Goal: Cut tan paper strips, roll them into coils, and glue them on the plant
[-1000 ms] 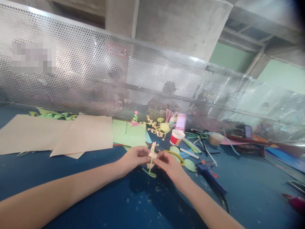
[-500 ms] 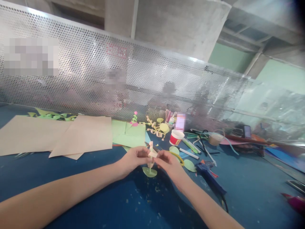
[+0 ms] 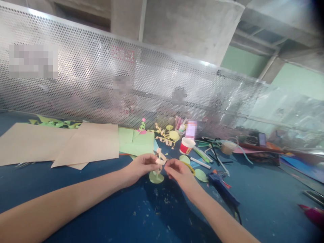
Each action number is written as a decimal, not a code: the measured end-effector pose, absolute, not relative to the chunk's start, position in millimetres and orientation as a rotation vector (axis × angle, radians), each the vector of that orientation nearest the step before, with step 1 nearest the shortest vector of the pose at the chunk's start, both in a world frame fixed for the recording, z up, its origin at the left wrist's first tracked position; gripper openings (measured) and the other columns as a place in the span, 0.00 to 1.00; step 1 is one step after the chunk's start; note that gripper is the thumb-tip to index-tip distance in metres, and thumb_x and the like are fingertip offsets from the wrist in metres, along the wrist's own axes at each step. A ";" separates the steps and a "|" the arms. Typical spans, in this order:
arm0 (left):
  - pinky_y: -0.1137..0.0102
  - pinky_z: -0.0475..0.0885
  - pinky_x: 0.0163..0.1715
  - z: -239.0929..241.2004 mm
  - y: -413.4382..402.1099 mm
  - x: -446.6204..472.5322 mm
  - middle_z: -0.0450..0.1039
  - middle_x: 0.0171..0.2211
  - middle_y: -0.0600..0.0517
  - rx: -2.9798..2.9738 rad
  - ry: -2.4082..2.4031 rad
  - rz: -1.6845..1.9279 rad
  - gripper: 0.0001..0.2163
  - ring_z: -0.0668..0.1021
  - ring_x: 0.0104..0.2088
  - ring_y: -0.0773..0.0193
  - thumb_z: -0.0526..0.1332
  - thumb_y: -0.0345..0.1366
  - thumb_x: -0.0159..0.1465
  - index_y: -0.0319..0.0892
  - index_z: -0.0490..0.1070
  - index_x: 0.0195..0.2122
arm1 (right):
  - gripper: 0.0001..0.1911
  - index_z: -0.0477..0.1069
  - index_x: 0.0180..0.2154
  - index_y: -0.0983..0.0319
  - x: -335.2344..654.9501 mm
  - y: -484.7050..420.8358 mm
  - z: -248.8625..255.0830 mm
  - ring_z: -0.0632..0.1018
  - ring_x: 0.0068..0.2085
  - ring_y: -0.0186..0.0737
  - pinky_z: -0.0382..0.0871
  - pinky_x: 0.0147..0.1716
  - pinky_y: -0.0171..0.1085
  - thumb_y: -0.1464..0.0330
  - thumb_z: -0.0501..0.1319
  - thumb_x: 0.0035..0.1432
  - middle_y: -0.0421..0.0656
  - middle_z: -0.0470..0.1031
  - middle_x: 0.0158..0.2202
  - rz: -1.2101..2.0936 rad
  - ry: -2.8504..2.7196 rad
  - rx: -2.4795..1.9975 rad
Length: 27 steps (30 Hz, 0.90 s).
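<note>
A small paper craft has a round green paper base [image 3: 156,178] with a stem and a curled peach paper strip [image 3: 160,157] around it. My left hand [image 3: 143,167] pinches the strip and stem from the left, and the base tilts toward me. Just to the right, my right hand [image 3: 179,171] has its thumb and fingertips pressed together near the strip's loose end. Whether the strip's end is between those fingertips I cannot make out.
Peach paper sheets [image 3: 88,143] and green paper [image 3: 138,140] lie on the left. Beyond my hands stand a red-and-white paper cup [image 3: 187,146] and yellow paper crafts [image 3: 174,135]. Markers [image 3: 199,162], green discs [image 3: 201,175] and a blue glue gun [image 3: 222,189] lie right. A perforated metal screen [image 3: 152,84] spans behind.
The craft has shifted slightly left and tilted, its base moving up and left. My right fingertips have drawn back a little from the stem, and the strip now loops out toward them.
</note>
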State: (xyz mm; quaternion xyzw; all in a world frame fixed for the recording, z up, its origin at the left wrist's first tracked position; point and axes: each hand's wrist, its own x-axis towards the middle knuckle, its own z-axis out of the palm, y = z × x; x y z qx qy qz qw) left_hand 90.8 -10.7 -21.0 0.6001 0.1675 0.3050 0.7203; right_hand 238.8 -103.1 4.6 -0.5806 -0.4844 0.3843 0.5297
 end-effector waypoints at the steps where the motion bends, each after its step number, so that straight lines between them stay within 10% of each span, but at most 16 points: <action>1: 0.70 0.65 0.38 -20.9 -9.8 90.8 0.74 0.31 0.52 1.342 0.365 0.682 0.10 0.74 0.33 0.66 0.67 0.35 0.51 0.39 0.70 0.33 | 0.11 0.66 0.27 0.62 238.7 -103.5 5.1 0.66 0.25 0.31 0.62 0.26 0.31 0.62 0.62 0.45 0.35 0.64 0.22 0.911 -1.160 -1.393; 14: 0.69 0.64 0.39 -15.8 -4.3 88.4 0.75 0.33 0.51 1.475 0.417 0.694 0.08 0.74 0.35 0.64 0.66 0.34 0.51 0.38 0.73 0.32 | 0.09 0.65 0.31 0.61 271.7 -104.4 25.5 0.72 0.28 0.35 0.65 0.28 0.35 0.62 0.59 0.48 0.39 0.70 0.27 0.734 -1.377 -1.582; 21: 0.70 0.64 0.35 -18.1 -1.6 89.7 0.74 0.31 0.51 1.472 0.460 0.706 0.09 0.74 0.33 0.65 0.65 0.38 0.52 0.39 0.72 0.32 | 0.14 0.64 0.23 0.60 352.5 -156.1 48.0 0.74 0.28 0.45 0.58 0.24 0.37 0.58 0.54 0.52 0.45 0.73 0.24 -0.102 -1.582 -2.668; 27: 0.71 0.64 0.35 -19.4 -1.0 89.6 0.73 0.31 0.52 1.465 0.464 0.704 0.09 0.73 0.33 0.65 0.65 0.37 0.53 0.39 0.71 0.32 | 0.16 0.67 0.28 0.63 398.1 -182.2 0.2 0.77 0.32 0.52 0.63 0.28 0.40 0.57 0.53 0.53 0.52 0.75 0.30 -0.081 -1.559 -2.857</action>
